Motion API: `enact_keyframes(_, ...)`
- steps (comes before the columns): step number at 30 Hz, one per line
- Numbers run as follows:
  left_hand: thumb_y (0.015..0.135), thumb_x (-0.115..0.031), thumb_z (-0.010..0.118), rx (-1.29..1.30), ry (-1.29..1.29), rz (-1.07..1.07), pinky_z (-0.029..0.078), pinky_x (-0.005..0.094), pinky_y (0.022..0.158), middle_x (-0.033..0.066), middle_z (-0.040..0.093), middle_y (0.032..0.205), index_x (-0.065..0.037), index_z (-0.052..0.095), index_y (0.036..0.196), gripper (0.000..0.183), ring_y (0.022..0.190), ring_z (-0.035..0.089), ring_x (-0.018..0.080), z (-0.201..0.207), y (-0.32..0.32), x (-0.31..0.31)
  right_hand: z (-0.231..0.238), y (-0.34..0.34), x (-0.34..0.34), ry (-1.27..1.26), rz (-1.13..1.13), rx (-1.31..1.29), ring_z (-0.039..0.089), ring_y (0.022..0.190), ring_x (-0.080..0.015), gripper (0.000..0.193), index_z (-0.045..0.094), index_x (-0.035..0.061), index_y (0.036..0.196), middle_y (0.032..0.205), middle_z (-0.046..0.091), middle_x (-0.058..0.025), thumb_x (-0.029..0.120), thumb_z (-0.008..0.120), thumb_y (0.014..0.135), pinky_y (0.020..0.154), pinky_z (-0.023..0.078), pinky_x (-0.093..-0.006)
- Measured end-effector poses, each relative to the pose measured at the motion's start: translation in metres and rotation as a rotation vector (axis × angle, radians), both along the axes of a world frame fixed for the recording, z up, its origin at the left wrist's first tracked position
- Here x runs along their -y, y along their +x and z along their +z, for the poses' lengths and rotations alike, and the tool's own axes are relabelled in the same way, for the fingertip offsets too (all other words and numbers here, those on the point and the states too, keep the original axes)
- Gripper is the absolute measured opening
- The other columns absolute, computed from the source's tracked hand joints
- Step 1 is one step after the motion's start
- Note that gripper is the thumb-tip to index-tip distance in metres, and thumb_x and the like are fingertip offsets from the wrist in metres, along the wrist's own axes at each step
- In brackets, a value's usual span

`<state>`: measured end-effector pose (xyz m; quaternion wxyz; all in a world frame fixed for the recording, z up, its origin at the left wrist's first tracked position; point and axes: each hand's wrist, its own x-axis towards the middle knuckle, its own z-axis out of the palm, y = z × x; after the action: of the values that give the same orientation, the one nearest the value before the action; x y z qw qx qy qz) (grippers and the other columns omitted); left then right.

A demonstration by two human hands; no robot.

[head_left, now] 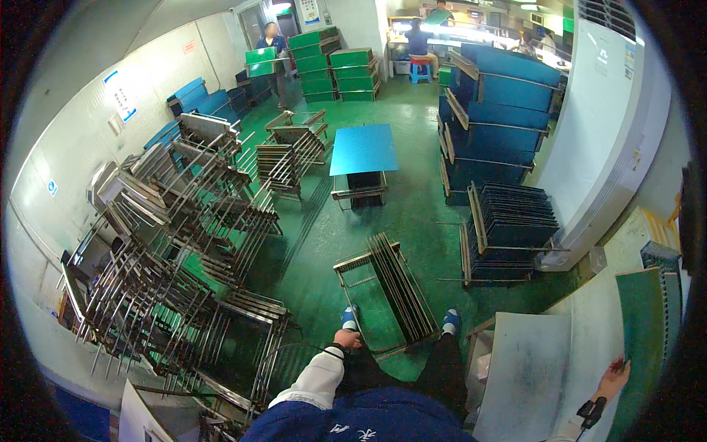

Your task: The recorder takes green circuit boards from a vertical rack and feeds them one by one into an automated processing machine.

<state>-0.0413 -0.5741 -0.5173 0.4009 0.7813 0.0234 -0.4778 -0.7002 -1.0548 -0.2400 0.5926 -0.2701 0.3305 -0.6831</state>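
Observation:
My right hand (613,379), at the lower right, has its fingers closed at the edge of a tall green panel (642,328). That panel stands upright against a rack with a row of slots. In the lower middle, my left hand (347,339) is curled closed above my left shoe; what it holds, if anything, is hidden. Close by on the floor, between my feet, stands a metal slotted rack (401,295) with several thin dark panels upright in its right part. A pale grey sheet-like surface (523,376) lies between me and the green panel.
Many metal racks (184,295) crowd the left side. A blue board (364,149) rests on a stand ahead. Stacked blue panels in racks (497,132) stand at right, green boxes (317,62) at the back. A person (272,44) there carries a green box; another sits on a stool (420,68).

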Motion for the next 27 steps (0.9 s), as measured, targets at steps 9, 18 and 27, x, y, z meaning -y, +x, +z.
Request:
enact_keyframes(9, 0.078, -0.024, 0.054, -0.089, -0.057, 0.112, 0.051, 0.0333, 0.055, 0.0135, 0.064, 0.075, 0.004, 0.058, 0.081, 0.029, 0.066, 0.064, 0.0229, -0.037, 0.010, -0.012, 0.002, 0.007, 0.011, 0.047, -0.031, 0.059, 0.055, 0.085, -0.0202, 0.030, 0.048, -0.0046, 0.106, 0.099, 0.056, -0.0159, 0.015, 0.052, 0.084, 0.074, 0.048, -0.0285)
enact_keyframes(18, 0.079, -0.028, 0.052, 0.017, -0.008, 0.059, 0.052, 0.0333, 0.058, 0.0104, 0.064, 0.071, 0.003, 0.058, 0.083, 0.032, 0.064, 0.063, 0.0200, -0.039, 0.009, -0.013, 0.005, 0.001, 0.016, 0.093, -0.008, 0.135, 0.056, 0.082, -0.0198, 0.030, 0.049, -0.0037, 0.105, 0.102, 0.056, -0.0160, 0.016, 0.053, 0.083, 0.069, 0.049, -0.0270)
enact_keyframes(27, 0.077, -0.029, 0.055, 0.130, -0.023, -0.027, 0.048, 0.0285, 0.052, 0.0092, 0.064, 0.066, 0.003, 0.063, 0.076, 0.033, 0.055, 0.061, 0.0179, -0.023, 0.007, -0.016, -0.002, -0.019, 0.029, 0.081, 0.034, -0.010, 0.055, 0.080, -0.0171, 0.028, 0.051, 0.0008, 0.105, 0.099, 0.057, -0.0105, 0.018, 0.052, 0.083, 0.064, 0.047, -0.0250)
